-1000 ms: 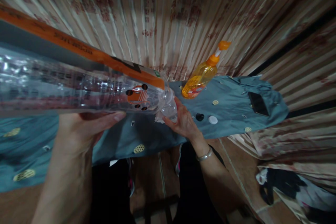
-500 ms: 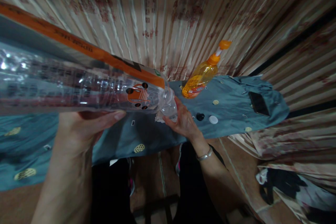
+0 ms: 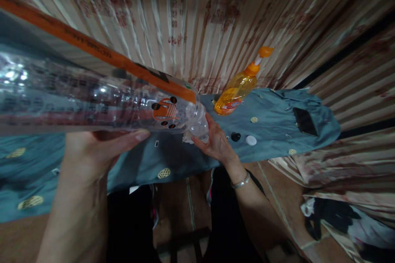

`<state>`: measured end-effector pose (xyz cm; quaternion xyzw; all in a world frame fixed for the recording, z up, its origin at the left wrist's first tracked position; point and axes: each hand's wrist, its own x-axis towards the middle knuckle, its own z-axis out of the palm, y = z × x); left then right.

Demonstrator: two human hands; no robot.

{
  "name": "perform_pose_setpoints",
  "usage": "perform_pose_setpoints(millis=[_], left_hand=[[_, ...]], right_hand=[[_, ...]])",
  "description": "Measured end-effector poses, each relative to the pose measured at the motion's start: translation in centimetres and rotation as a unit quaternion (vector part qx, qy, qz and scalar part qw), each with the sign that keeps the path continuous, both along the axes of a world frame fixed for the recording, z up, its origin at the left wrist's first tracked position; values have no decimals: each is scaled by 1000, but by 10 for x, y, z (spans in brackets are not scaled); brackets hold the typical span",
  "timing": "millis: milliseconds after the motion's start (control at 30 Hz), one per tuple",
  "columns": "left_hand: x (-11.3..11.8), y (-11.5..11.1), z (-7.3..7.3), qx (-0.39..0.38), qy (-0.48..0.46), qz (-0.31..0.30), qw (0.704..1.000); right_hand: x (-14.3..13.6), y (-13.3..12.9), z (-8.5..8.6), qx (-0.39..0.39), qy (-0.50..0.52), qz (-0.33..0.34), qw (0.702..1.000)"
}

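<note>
A large clear plastic bottle (image 3: 123, 102) with an orange-edged label lies almost level across the left of the view, its neck toward the middle. My left hand (image 3: 108, 146) holds it from below, thumb along its near side. At the neck end, my right hand (image 3: 212, 139) is closed around a small clear container (image 3: 199, 126), which meets the bottle's mouth. Beyond my right hand stands a pump bottle (image 3: 236, 90) of orange liquid. A black cap (image 3: 235, 136) and a white cap (image 3: 251, 140) lie on the cloth to the right.
A blue-green cloth (image 3: 271, 111) with yellow ovals covers the narrow table. A dark phone (image 3: 305, 121) lies at its right. A pleated patterned curtain (image 3: 191, 24) hangs behind. Dark and pale fabric (image 3: 336, 218) sits at the lower right.
The large bottle's neck end has shifted very slightly right, and its far end appears slightly higher. Both hands keep their hold.
</note>
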<state>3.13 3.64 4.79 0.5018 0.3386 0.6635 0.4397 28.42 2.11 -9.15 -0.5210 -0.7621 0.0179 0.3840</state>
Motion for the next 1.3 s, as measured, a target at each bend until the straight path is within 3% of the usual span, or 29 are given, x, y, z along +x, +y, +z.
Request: perform_pose_setpoints(millis=[300, 667, 1300], left_hand=[[3, -5, 1, -6, 11, 44, 999], [-12, 1, -15, -15, 65, -18, 998], [-5, -1, -6, 37, 75, 35, 996]], right_hand=[[-1, 1, -1, 5, -2, 2, 1000], [-1, 0, 2, -19, 5, 2, 1000], [-3, -1, 5, -27, 2, 3, 1000]])
